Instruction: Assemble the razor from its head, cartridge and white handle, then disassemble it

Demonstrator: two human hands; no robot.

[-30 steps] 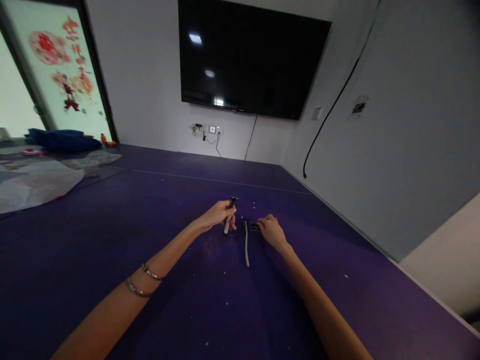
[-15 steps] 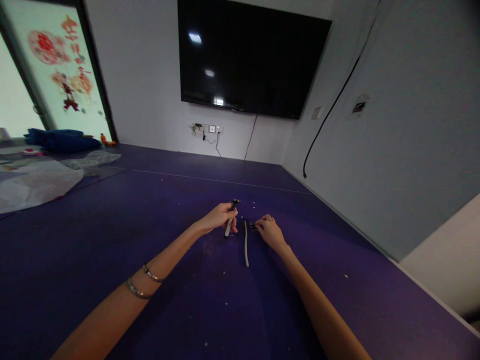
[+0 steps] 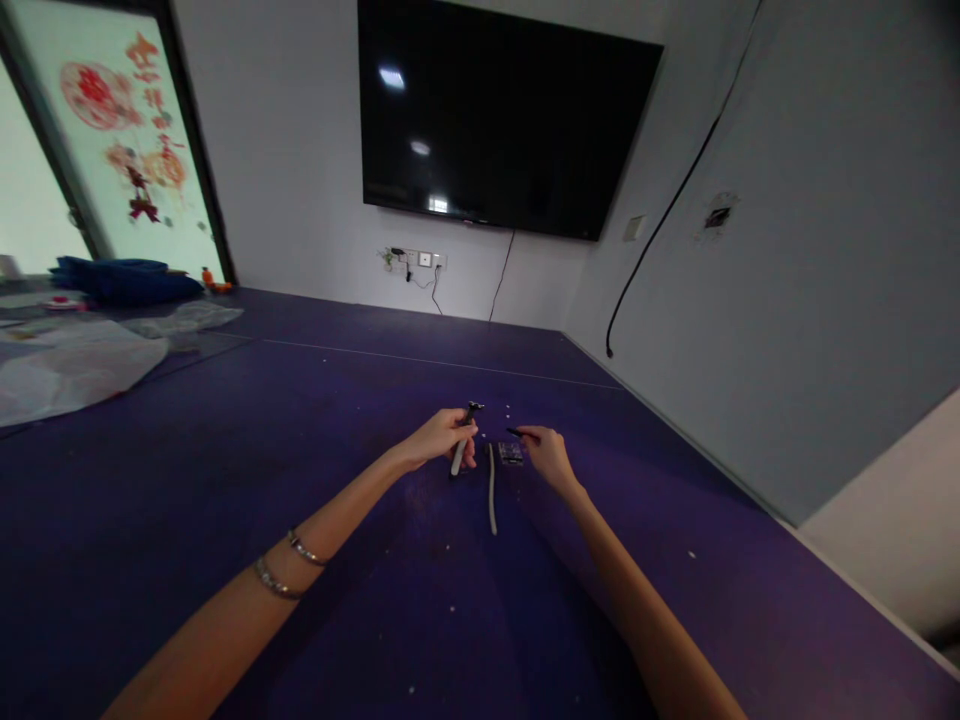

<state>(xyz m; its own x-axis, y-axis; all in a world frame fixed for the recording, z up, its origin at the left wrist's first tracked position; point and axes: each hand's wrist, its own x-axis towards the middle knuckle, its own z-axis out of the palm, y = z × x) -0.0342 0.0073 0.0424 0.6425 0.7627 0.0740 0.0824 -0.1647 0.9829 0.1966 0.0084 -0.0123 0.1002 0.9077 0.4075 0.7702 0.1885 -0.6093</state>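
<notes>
My left hand (image 3: pixel 442 438) is closed around a small tool with a pale grey handle (image 3: pixel 459 458) and a dark, T-shaped head that points away from me. Between the fingertips of my right hand (image 3: pixel 549 455) is a thin black piece (image 3: pixel 514 432), too small to identify. Just below that piece, a small clear case (image 3: pixel 511 455) with dark bits inside lies on the purple surface (image 3: pixel 337 600). A slim, slightly curved pale strip (image 3: pixel 492 495) lies between my hands, touching neither.
Several tiny white specks dot the surface. Clear plastic sheeting (image 3: pixel 75 370) and a dark blue cloth bundle (image 3: pixel 127 280) lie at the far left. A black cable (image 3: pixel 660 225) hangs along the right wall, and a large television (image 3: pixel 502 120) is mounted ahead.
My right hand has lifted off the clear case and moved slightly right, now with the thin black piece in its fingers. My left hand has barely moved.
</notes>
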